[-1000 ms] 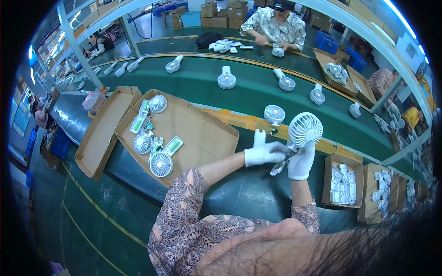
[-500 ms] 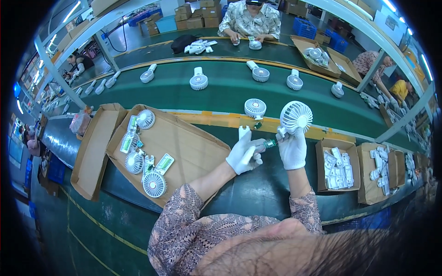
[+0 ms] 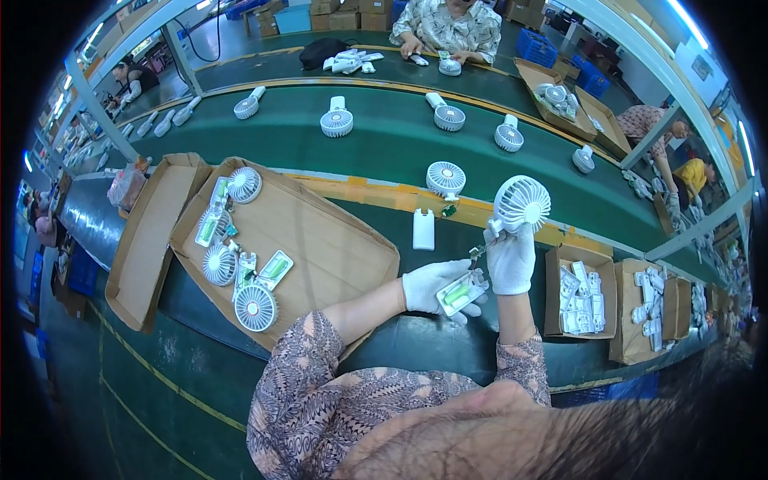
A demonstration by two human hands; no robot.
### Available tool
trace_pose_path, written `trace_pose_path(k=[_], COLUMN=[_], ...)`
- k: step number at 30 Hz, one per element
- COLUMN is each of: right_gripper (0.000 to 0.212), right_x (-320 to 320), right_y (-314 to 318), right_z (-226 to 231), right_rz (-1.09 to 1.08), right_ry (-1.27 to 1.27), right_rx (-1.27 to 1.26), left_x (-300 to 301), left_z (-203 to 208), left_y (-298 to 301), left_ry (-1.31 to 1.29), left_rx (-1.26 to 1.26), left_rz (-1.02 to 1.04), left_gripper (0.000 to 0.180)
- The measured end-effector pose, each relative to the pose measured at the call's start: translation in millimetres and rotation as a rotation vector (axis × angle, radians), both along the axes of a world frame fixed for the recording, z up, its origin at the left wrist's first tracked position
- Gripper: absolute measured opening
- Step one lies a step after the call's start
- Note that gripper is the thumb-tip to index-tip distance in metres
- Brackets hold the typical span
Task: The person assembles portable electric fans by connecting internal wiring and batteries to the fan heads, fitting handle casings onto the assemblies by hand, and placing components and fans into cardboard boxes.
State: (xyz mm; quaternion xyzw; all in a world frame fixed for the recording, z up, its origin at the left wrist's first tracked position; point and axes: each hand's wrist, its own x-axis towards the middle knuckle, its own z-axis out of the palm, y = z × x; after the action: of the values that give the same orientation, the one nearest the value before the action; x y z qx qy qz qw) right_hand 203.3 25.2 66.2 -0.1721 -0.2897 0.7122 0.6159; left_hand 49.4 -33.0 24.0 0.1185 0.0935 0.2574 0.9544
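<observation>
My gloved left hand (image 3: 432, 286) holds a white handle shell (image 3: 457, 298) with a green piece lying inside it. Raised in my gloved right hand (image 3: 512, 260) is a white fan head (image 3: 522, 203), its slatted grille showing. A small connecting part (image 3: 478, 251) hangs between the fan head and the shell; its exact shape is hard to make out. Just beyond my left hand lies a white handle cover (image 3: 424, 230). Behind that cover, another fan head (image 3: 446, 180) rests at the belt's near edge, a small green circuit board (image 3: 450, 210) beside it.
At left, a cardboard tray (image 3: 328, 264) holds several fan heads and opened handles. Boxes of white parts (image 3: 582, 298) stand at right. Assembled fans (image 3: 337, 122) lie along the green belt (image 3: 384, 152). Across it, a person (image 3: 448, 32) handles a fan.
My left hand has drawn slightly nearer and turned, bringing the shell's green inside into view. The white handle cover beyond it shows fully now. My right hand still holds the fan head up.
</observation>
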Motion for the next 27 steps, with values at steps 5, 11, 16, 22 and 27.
trace_pose_path(k=[5,11,16,22,27], right_gripper=[0.044,0.054,0.044,0.046,0.041], right_x=[1.6,-11.4,0.4,-7.2,-13.0], right_y=[2.9,-9.1,4.9,4.1,0.6], right_z=[-5.2,8.0,5.0,-9.4,-8.2], right_rz=[0.076,0.283,0.07,0.123,0.206], right_ry=[0.055,-0.174,-0.474,-0.447,-0.435], right_rx=[-0.008,0.068,0.206,0.112,-0.039], left_x=[0.7,-12.5,-3.7,-3.7,-9.6], left_z=[-4.2,1.5,27.6,39.7,33.8], left_y=[9.1,16.6,6.5,-0.5,2.5], left_ry=[-0.032,0.439,0.569,0.55,0.639], left_rx=[-0.118,0.067,0.363,0.374,0.444], left_rz=[0.251,0.679,0.53,0.523,0.515], left_gripper=[0.043,0.032,0.034,0.028,0.035])
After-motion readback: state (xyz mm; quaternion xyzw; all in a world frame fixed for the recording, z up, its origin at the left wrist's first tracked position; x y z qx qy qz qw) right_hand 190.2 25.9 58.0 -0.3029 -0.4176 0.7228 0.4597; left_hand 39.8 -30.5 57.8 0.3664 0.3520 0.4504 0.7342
